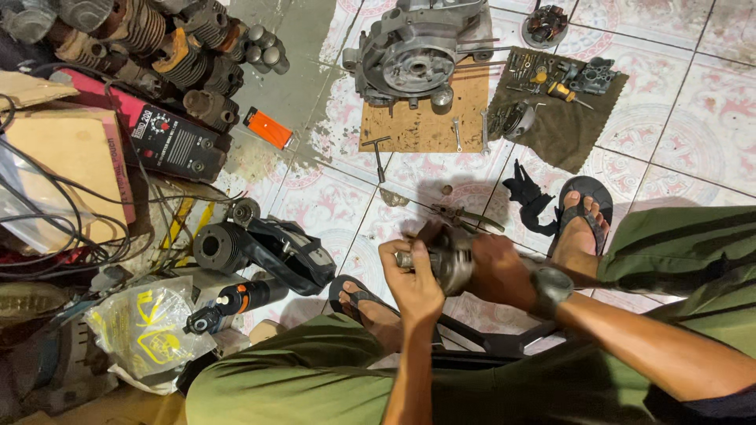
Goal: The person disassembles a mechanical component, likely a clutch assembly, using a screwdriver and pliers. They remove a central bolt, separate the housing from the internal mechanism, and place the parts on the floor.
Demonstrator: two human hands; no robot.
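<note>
Olive-green trouser knees (pixel 299 378) fill the bottom edge of the head view; the person squats on a patterned pink-and-white tiled floor (pixel 669 118), feet in dark flip-flop sandals (pixel 587 197).

Left hand (pixel 413 279): fingers curled around the near end of a small grey metal engine part (pixel 449 260), thumb side up, pinching its protruding stub. Right hand (pixel 492 267), with a dark wristwatch (pixel 551 287) on the wrist: fingers wrapped around the far side of the same part, pressed tight against it. The part is held between both hands, above the floor, between the two feet.

Just beyond the hands, pliers with dark handles (pixel 465 214) lie on the tiles. A black rag (pixel 528 201) lies beside the right foot.

Farther off: a large grey aluminium engine crankcase (pixel 413 51) sits on a brown fibreboard square (pixel 425 118); a T-handle wrench (pixel 378 153) overlaps the board's near edge. To the right of the board, a dark olive cloth (pixel 567 130) carries small tools and parts.

Left of the person: a black finned cylinder with a black moulded cover (pixel 264 248), a shock absorber with an orange band (pixel 236 303), a crumpled clear plastic bag with yellow print (pixel 146 334), and a red-and-black welding unit (pixel 157 138) with tangled black cables (pixel 55 228). Rusty finned cylinders (pixel 173 47) are heaped at top left; a small orange box (pixel 268 127) lies near them.
</note>
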